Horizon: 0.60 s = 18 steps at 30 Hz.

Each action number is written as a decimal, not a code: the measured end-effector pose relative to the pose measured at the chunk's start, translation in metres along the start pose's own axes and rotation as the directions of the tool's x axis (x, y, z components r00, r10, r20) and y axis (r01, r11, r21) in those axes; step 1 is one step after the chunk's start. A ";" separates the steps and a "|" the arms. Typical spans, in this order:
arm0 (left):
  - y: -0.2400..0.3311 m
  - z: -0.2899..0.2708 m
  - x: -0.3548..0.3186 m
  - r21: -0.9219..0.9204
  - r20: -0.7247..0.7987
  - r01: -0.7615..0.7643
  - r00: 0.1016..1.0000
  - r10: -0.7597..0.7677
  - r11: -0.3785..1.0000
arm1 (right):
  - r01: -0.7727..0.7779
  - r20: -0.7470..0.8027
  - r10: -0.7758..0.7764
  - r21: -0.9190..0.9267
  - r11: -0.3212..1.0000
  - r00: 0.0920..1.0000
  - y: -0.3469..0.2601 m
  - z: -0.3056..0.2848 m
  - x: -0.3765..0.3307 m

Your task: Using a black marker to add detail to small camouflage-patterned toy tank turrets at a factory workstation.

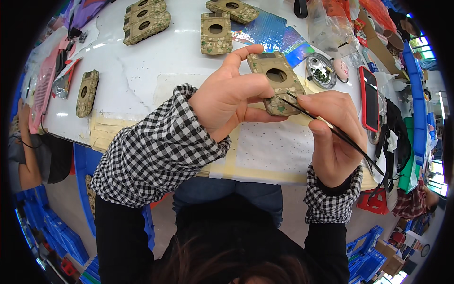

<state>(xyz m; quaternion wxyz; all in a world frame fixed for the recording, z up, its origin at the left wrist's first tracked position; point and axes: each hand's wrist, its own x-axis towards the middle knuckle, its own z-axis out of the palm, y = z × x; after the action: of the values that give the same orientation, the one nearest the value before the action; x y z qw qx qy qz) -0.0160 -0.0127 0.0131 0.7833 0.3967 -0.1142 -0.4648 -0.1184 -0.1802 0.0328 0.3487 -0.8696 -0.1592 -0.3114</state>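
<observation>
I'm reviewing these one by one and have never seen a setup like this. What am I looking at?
There is no robot: these are a person's bare hands. The single picture comes from a fisheye camera on the person's head, looking down, so edges curve.

The left hand holds a camouflage shell with a round hole. The right hand holds black tweezers, their tips at the shell; I cannot tell whether they grip anything.

On the white table lie similar shells, a round dish of small dark green bits and a red-edged phone. Speckled white paper lies nearest the person.
</observation>
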 end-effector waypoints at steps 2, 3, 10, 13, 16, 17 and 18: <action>0.000 -0.001 0.000 -0.001 0.002 -0.002 1.000 0.002 1.000 | 0.000 0.001 0.000 0.001 1.000 1.000 0.000 0.000 0.000; 0.000 -0.001 0.000 -0.002 0.004 -0.002 1.000 0.002 1.000 | 0.000 0.003 0.000 0.002 1.000 1.000 0.000 0.000 0.000; -0.001 -0.002 0.004 -0.089 0.012 -0.022 1.000 0.024 0.996 | -0.052 -0.120 0.070 0.142 0.988 0.990 0.000 -0.005 -0.007; 0.002 -0.001 0.003 -0.099 0.000 -0.015 1.000 0.015 0.995 | -0.064 -0.247 0.109 0.181 0.981 0.963 0.000 -0.010 -0.012; 0.001 -0.002 0.003 -0.042 0.003 0.000 1.000 0.001 0.999 | -0.139 -0.285 0.125 -0.031 0.990 0.950 0.000 -0.023 -0.014; 0.000 -0.003 0.003 -0.034 0.003 -0.001 1.000 0.001 0.999 | -0.151 -0.256 0.103 -0.172 0.973 0.961 0.002 -0.028 -0.015; 0.000 -0.004 0.004 -0.026 0.003 -0.001 1.000 0.001 1.000 | -0.165 -0.279 0.099 -0.226 0.960 0.955 0.004 -0.028 -0.014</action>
<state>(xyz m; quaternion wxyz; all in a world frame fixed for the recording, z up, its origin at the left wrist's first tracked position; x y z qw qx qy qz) -0.0124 -0.0138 0.0098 0.7884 0.3859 -0.1094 -0.4664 -0.1394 -0.2040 0.0373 0.2761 -0.8654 -0.0125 -0.4179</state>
